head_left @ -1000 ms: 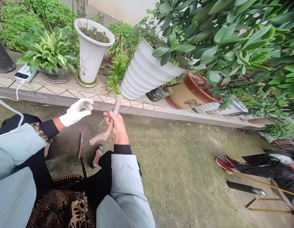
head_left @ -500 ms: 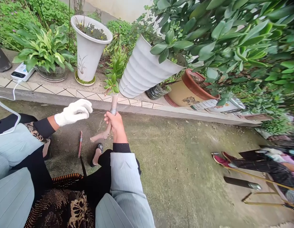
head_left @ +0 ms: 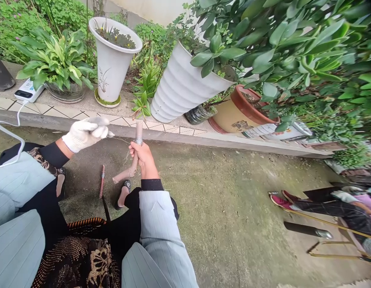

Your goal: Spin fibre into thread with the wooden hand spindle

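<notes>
My right hand (head_left: pixel 144 159), bare, is wrapped round a pale brown plant stem (head_left: pixel 133 161) that it holds nearly upright over the ground. A shiny band of thin wire (head_left: pixel 138 141) circles the stem just above my fingers, and a small green shoot (head_left: pixel 141 106) tops it. My left hand (head_left: pixel 84 134) wears a white glove and pinches the free end of the thin wire, drawn out to the left of the stem. A reddish-handled tool (head_left: pixel 101 181) lies on the ground below, between my feet.
A tiled ledge (head_left: pixel 68 114) carries a tall white pot (head_left: pixel 112 60), a ribbed white pot (head_left: pixel 181 88), a brown pot (head_left: pixel 233 114) and a white power bank (head_left: pixel 26 91). Another person's legs and red shoes (head_left: pixel 283 198) show at right, near a dark tube (head_left: pixel 307 231).
My gloved left hand has pulled the wire farther left and a little up. The stem and my right hand have shifted slightly left and down in view.
</notes>
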{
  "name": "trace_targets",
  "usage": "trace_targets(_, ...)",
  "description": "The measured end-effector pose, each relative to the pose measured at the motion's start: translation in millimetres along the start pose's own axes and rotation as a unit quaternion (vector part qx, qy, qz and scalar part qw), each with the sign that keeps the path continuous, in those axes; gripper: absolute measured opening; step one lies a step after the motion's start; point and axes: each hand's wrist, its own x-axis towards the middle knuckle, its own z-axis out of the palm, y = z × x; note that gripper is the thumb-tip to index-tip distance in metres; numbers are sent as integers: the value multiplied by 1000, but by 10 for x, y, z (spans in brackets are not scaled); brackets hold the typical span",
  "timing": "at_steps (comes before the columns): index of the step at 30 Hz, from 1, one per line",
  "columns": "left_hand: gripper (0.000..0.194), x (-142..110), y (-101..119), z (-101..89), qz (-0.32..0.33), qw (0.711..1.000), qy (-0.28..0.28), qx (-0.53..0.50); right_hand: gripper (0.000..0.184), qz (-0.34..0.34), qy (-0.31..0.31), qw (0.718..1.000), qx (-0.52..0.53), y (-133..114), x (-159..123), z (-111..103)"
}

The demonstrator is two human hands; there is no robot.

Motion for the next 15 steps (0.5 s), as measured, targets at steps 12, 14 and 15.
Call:
trace_targets(12, 84, 73, -3, 111, 138, 935, 19, 326, 24, -13, -9, 1000, 24, -5, -49, 123)
trace_targets(14, 85, 143, -18, -19, 123, 837, 43, 532, 26, -41, -22, 999, 10, -13, -71, 145)
trace_targets(15, 82, 156, -29, -77, 109, 759, 63, 639, 26, -54, -27, 998, 0, -19, -77, 143)
